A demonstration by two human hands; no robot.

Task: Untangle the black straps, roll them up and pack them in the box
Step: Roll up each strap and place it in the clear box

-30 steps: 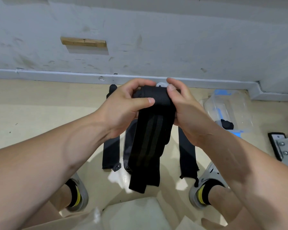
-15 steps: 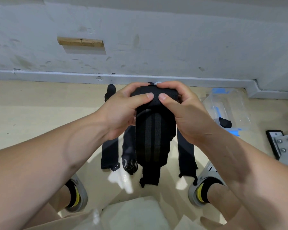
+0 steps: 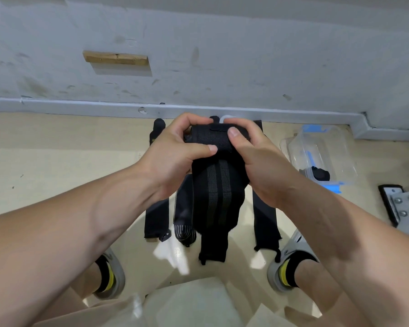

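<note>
Between my hands is a black strap with two grey stripes (image 3: 216, 194), partly rolled at its top, its loose tail hanging toward the floor. My left hand (image 3: 172, 154) grips the roll from the left with the thumb across its front. From the right my right hand (image 3: 253, 156) grips the same roll, thumb on top. Other black straps lie flat on the floor below: one on the left (image 3: 156, 213), one with white lines (image 3: 184, 223), one on the right (image 3: 266, 220). A clear plastic box (image 3: 321, 154) with blue clips stands at the right and holds a black roll (image 3: 320, 174).
A grey wall and skirting board run across the far side. My two feet in grey shoes (image 3: 111, 274) (image 3: 286, 263) flank the straps. A metal plate with bolts (image 3: 406, 208) lies at the far right. A pale bag sits at the bottom centre (image 3: 194, 303).
The roll between my hands has grown thicker and the hanging tail has become shorter, rising off the floor. Both thumbs have shifted round the roll.
</note>
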